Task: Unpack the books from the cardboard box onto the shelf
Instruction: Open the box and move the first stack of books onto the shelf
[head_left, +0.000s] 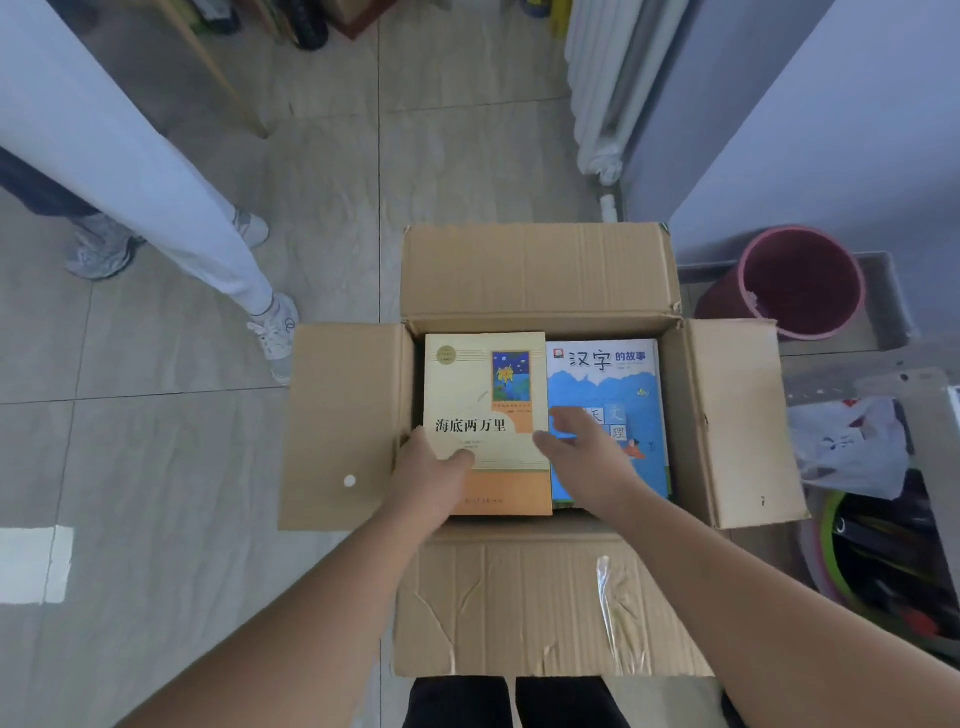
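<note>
Both arms reach into the open cardboard box (535, 270). The left hand (434, 475) grips the near left edge of the cream book (485, 395), thumb on its cover. The right hand (584, 449) hovers spread over the blue book (608, 384) just right of it

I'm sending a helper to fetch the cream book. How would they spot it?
Find the open cardboard box on the tiled floor. Two books lie flat inside; take the left one, the cream book with the orange bottom band, not the blue book beside it.
</note>
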